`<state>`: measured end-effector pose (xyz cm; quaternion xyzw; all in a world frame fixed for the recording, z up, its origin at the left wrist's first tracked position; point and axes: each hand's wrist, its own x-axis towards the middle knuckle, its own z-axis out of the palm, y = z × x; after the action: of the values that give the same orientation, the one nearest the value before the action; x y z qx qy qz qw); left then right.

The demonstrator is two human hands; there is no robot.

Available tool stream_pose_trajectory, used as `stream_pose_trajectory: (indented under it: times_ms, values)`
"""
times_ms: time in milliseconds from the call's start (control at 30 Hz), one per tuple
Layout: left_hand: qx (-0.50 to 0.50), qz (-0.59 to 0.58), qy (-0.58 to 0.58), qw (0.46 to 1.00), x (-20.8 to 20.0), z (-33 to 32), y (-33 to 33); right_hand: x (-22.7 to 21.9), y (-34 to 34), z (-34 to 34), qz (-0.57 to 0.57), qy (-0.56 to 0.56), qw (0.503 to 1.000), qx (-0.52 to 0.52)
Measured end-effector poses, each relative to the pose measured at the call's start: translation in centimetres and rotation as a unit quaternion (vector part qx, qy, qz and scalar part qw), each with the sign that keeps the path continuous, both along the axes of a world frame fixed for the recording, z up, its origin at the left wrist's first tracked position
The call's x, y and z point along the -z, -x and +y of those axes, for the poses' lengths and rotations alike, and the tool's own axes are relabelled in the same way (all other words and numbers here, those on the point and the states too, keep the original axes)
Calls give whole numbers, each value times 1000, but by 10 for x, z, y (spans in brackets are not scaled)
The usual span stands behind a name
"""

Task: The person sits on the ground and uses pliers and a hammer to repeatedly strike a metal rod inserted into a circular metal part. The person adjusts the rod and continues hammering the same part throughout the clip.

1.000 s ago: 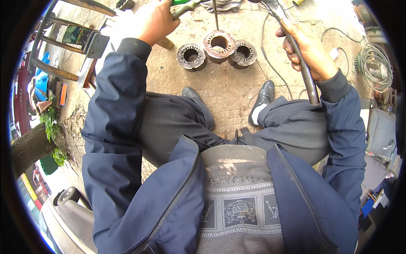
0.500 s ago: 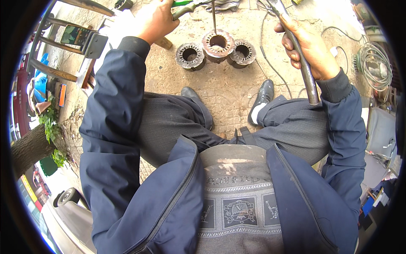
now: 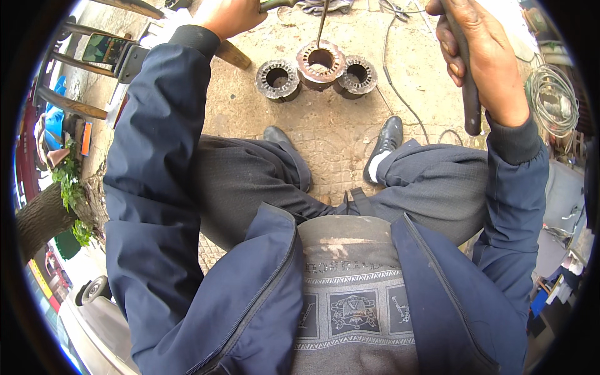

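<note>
My left hand (image 3: 230, 17), at the top edge, is closed round pliers (image 3: 278, 4), mostly cut off by the frame. From near their jaws a thin metal rod (image 3: 322, 25) slants down, its lower end at the rim of the middle stator core (image 3: 320, 80). That core is a reddish slotted metal ring, seemingly raised between two grey slotted cores, a left one (image 3: 278, 94) and a right one (image 3: 356, 91). My right hand (image 3: 484, 56), raised at the upper right, grips a long dark tool handle (image 3: 472, 109); its upper end is out of view.
A wooden-slatted chair (image 3: 78, 106) with a phone (image 3: 102, 50) stands at the left. A black cable (image 3: 400, 94) crosses the concrete floor beside my right shoe (image 3: 384, 140). Coiled wire (image 3: 553, 100) hangs or lies at the far right. A grey cloth (image 3: 328, 6) lies beyond the cores.
My right hand has moved up and to the right with the dark handle. My left hand has shifted slightly up, and the rod now leans a little more; the cores stay in place.
</note>
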<state>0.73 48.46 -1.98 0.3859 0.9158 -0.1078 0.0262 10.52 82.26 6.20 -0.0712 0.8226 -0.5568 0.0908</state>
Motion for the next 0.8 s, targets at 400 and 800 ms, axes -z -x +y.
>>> stream_pose_trajectory:
  times_ms: [400, 800]
  values:
    - [40, 71, 209, 975, 0, 4, 2, 37, 13, 13, -151, 17, 988, -15]
    - [-177, -42, -2, 983, -2, 9, -17, 57, 20, -8, -162, -40, 985, -37]
